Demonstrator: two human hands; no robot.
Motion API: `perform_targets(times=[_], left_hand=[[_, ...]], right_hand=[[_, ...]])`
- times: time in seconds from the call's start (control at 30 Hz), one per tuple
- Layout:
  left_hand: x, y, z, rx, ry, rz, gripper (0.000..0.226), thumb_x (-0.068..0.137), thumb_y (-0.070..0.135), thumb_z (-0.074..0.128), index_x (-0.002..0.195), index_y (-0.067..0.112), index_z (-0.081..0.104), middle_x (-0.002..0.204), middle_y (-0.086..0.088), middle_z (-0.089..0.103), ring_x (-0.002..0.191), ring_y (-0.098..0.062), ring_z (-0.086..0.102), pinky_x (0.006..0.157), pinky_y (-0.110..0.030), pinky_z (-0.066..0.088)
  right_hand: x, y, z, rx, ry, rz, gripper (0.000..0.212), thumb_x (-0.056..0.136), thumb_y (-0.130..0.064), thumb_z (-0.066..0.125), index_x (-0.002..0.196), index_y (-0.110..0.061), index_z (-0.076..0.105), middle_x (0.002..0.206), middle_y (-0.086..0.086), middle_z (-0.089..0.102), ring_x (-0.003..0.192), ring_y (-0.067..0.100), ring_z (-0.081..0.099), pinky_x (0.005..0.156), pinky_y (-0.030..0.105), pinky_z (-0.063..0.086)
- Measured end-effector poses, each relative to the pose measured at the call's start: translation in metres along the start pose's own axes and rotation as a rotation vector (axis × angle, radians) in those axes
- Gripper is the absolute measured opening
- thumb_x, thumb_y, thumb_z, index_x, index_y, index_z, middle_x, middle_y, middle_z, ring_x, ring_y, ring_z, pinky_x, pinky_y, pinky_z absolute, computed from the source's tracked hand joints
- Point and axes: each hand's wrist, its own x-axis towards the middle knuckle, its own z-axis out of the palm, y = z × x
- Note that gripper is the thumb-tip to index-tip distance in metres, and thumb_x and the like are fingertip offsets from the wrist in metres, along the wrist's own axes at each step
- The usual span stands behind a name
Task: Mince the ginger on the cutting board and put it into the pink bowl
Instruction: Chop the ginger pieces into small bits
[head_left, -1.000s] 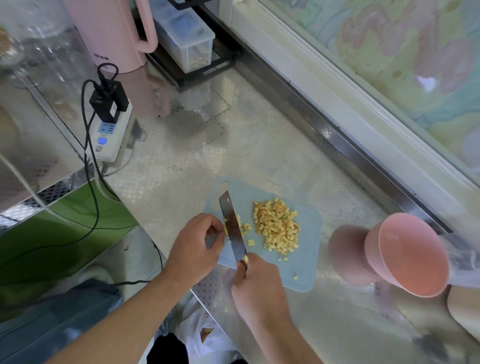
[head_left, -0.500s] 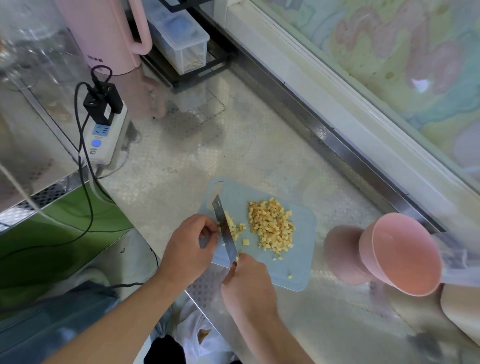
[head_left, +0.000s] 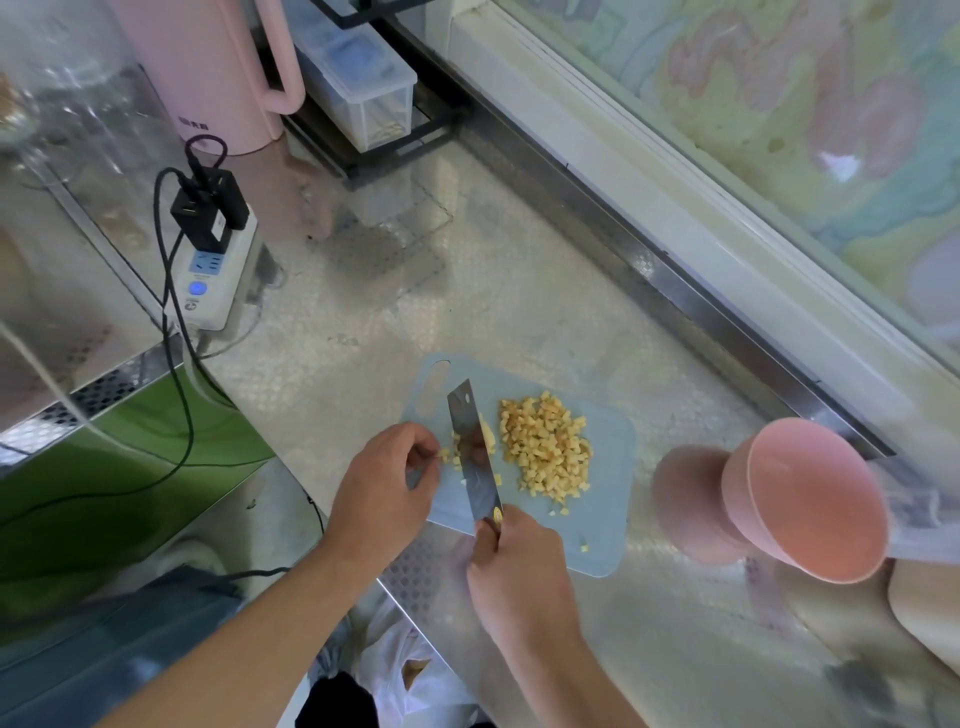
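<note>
Power strip: a white plastic power strip (head_left: 210, 283) lies far left on the speckled metal counter (head_left: 519, 291), a blue light showing on it, with black plug adapters (head_left: 208, 210) and black cables plugged in.

Jug: a tall pink plastic jug with a loop handle (head_left: 218, 73) stands at the back left, and just to its right sits a clear plastic lidded box (head_left: 363, 93) on a black wire rack.

Left hand: the left hand (head_left: 384, 488) is curled at the left edge of the board, fingertips pinching a small cluster of uncut ginger bits (head_left: 451, 454) right against the blade's left face.

Knife: a steel cleaver-style knife (head_left: 472, 452) runs front to back across the board, its edge down among the ginger.

Right hand: the right hand (head_left: 519, 571) is wrapped tight round the knife handle at the board's near edge; the handle itself is almost wholly hidden in the fist.

Cutting board: a pale blue plastic cutting board with a slot handle (head_left: 597, 519) lies flat on the counter.

Ginger: a heap of yellow diced ginger (head_left: 545, 447) sits on the board just right of the blade, with a few stray cubes near the board's front edge.

Bowl: a pink round bowl (head_left: 800, 499) rests well right of the board, appearing tipped toward the camera, empty inside, apart from the ginger.
</note>
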Motion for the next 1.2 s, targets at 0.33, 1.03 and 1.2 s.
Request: perform_targets(times=[0.33, 1.03, 1.2], left_hand=[[0.0, -0.006, 0.001, 0.059, -0.004, 0.004, 0.016, 0.093, 0.015, 0.069, 0.096, 0.029, 0.063, 0.09, 0.019, 0.061, 0.091, -0.004, 0.057, 0.076, -0.016, 0.045], [-0.002, 0.001, 0.003, 0.073, 0.006, -0.029, 0.015, 0.093, 0.015, 0.07, 0.093, 0.028, 0.062, 0.086, 0.022, 0.057, 0.091, -0.001, 0.052, 0.071, -0.013, 0.039], [0.0, 0.002, 0.003, 0.071, 0.011, -0.027, 0.018, 0.093, 0.013, 0.069, 0.091, 0.029, 0.06, 0.086, 0.02, 0.058, 0.091, -0.002, 0.053, 0.071, -0.013, 0.04]], right_hand=[[-0.003, -0.006, 0.005, -0.051, 0.002, -0.032, 0.027, 0.099, -0.032, 0.041, 0.076, -0.02, 0.046, 0.072, 0.001, 0.059, 0.069, 0.025, 0.059, 0.056, 0.035, 0.04], [-0.001, -0.019, 0.01, -0.149, -0.104, 0.071, 0.01, 0.094, -0.026, 0.045, 0.085, -0.022, 0.05, 0.081, -0.004, 0.055, 0.079, 0.022, 0.061, 0.061, 0.029, 0.042], [0.0, -0.012, 0.011, -0.036, -0.059, 0.041, 0.022, 0.096, -0.029, 0.042, 0.08, -0.018, 0.052, 0.075, 0.001, 0.06, 0.072, 0.024, 0.061, 0.061, 0.036, 0.047]])
